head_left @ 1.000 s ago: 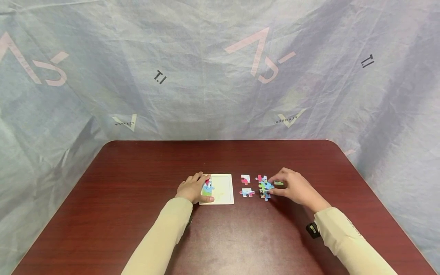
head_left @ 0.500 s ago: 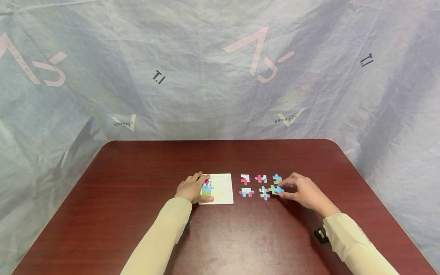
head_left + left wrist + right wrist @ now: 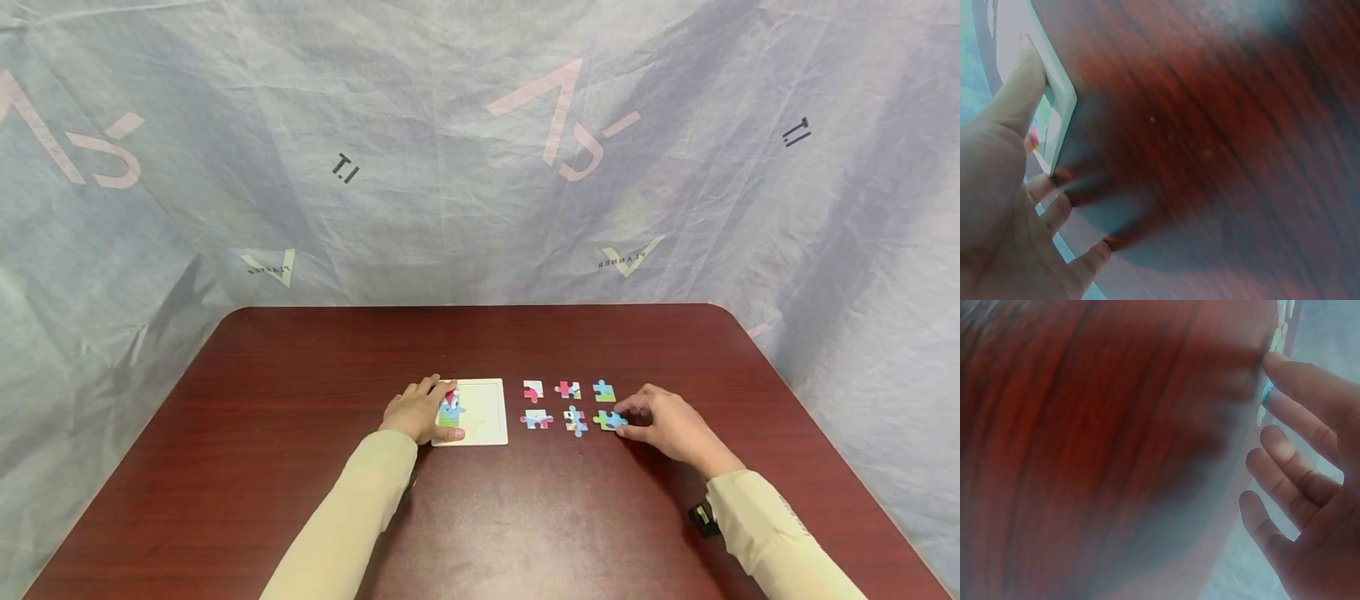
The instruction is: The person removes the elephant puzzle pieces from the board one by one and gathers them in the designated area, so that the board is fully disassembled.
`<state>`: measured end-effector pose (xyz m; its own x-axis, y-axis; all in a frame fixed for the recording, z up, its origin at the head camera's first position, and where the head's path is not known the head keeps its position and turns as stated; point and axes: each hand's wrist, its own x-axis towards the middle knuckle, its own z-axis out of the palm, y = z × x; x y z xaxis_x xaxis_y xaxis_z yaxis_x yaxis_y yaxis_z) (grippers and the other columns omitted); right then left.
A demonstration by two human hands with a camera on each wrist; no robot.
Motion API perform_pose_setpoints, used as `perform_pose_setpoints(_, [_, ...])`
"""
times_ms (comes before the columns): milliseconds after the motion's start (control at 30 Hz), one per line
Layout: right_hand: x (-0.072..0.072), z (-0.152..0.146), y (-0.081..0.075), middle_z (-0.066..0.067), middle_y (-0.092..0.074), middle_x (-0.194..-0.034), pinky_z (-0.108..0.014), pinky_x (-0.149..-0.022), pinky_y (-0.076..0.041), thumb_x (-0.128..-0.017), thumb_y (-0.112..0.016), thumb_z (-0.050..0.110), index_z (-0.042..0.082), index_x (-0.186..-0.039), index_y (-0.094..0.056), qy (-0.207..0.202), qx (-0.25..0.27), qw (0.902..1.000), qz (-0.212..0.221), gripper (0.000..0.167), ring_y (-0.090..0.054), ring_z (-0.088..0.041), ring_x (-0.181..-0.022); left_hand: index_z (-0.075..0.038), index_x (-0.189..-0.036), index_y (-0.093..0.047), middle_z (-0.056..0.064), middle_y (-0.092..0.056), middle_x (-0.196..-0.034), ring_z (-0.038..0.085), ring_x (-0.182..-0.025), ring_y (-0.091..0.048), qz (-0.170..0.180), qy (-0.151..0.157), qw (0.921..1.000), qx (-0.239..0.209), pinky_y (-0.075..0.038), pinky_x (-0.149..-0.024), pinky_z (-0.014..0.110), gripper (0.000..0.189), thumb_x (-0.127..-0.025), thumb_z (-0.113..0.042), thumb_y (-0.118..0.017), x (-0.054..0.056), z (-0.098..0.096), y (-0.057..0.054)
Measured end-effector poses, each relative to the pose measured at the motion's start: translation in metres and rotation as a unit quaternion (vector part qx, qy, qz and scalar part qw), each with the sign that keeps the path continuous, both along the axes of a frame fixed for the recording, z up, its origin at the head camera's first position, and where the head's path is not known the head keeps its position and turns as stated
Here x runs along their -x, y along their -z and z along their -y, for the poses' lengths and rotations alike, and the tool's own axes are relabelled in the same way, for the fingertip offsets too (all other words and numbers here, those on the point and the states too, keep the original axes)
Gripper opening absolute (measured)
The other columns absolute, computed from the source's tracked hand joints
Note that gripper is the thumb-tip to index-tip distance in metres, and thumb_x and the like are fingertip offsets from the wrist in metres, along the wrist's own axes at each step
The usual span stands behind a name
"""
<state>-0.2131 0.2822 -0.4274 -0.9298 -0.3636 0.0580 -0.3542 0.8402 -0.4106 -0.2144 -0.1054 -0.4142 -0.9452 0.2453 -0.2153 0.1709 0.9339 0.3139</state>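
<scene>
My left hand rests on the left side of a cream puzzle tray. In the left wrist view its thumb lies over the tray, and the other fingers spread at the edge and onto the table. Partly covered by that hand, a puzzle section with a blue character fills the tray's left part. My right hand pinches a blue-and-green puzzle piece on the table between thumb and index finger. Behind it lies another blue-and-green piece.
Between the tray and my right hand lie a red-and-white piece, a red piece, a white-blue piece and a blue piece with an eye. The dark red table backs onto a grey cloth.
My right hand has moved right with the blue-and-green piece, away from the bunched pieces. The pieces now lie apart in two rows. My left hand has stayed on the tray.
</scene>
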Motion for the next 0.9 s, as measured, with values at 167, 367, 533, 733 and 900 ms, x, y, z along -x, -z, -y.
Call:
perform_pose_setpoints(167, [0.0,0.0,0.001,0.0,-0.061,-0.096,-0.04,-0.072,-0.051,-0.086,-0.083,0.02,0.012,-0.107,-0.078,-0.004,0.0,1.0,-0.004,0.023,-0.058,-0.018,-0.085,-0.012,-0.154,-0.043,0.017,-0.037,-0.158,0.04,-0.14,-0.041,0.0,0.002,1.0,0.001,-0.038,-0.11,0.059,0.084,-0.086,-0.043,-0.081,0.0,0.0,0.0])
perform_pose_setpoints(367, [0.0,-0.002,0.0,-0.003,-0.062,-0.098,-0.046,-0.079,-0.052,-0.086,-0.083,0.02,0.009,-0.112,-0.077,0.01,0.03,0.9995,-0.008,0.029,-0.061,-0.024,-0.09,-0.012,-0.154,-0.042,0.018,-0.037,-0.158,0.04,-0.14,-0.04,0.0,0.001,1.0,0.001,-0.037,-0.111,0.06,0.084,-0.086,-0.043,-0.08,0.0,0.0,0.0])
perform_pose_setpoints(533, [-0.001,0.001,-0.002,-0.002,-0.063,-0.098,-0.04,-0.077,-0.052,-0.089,-0.081,0.021,0.01,-0.114,-0.076,0.02,0.087,0.996,-0.005,0.028,-0.061,-0.021,-0.089,-0.013,-0.154,-0.042,0.018,-0.037,-0.158,0.041,-0.14,-0.04,-0.001,-0.002,1.0,0.0,-0.036,-0.111,0.059,0.084,-0.086,-0.043,-0.081,0.0,0.0,0.0])
perform_pose_setpoints(733, [-0.004,0.014,-0.006,-0.002,-0.066,-0.101,-0.03,-0.073,-0.052,-0.093,-0.077,0.025,0.009,-0.117,-0.075,0.019,0.15,0.9884,0.019,0.029,-0.062,-0.016,-0.086,-0.012,-0.154,-0.043,0.018,-0.038,-0.158,0.04,-0.14,-0.04,-0.003,-0.003,1.0,-0.004,-0.037,-0.111,0.059,0.084,-0.085,-0.042,-0.082,-0.002,0.0,-0.002])
perform_pose_setpoints(900, [-0.003,0.025,-0.006,-0.004,-0.068,-0.104,-0.031,-0.075,-0.054,-0.094,-0.076,0.025,0.006,-0.12,-0.073,0.021,0.187,0.9812,0.042,0.033,-0.065,-0.019,-0.09,-0.013,-0.154,-0.043,0.018,-0.038,-0.158,0.04,-0.14,-0.041,-0.004,-0.005,0.9999,-0.009,-0.036,-0.111,0.06,0.084,-0.085,-0.041,-0.082,-0.003,-0.001,-0.004])
